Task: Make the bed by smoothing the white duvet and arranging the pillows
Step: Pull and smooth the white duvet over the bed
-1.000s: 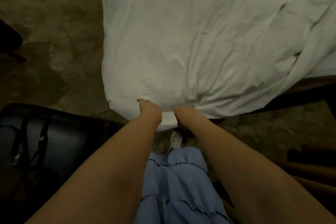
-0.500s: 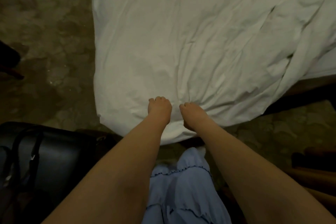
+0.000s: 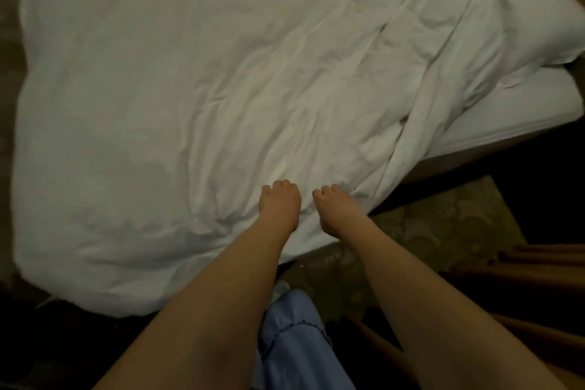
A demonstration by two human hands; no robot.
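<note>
Duvet (image 3: 196, 79) spread further than before; both hands' fingers (image 3: 278, 187) still grip its edge.

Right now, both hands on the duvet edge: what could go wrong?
1. Left hand and right hand grip the white duvet close together, so a pull would likely deepen the creases fanning out from them instead of flattening.
2. The duvet hangs well past the near corner while the mattress shows bare at right; more pull this way could uncover more.
3. The pillow lies partly on bunched folds and may get dragged.
</note>
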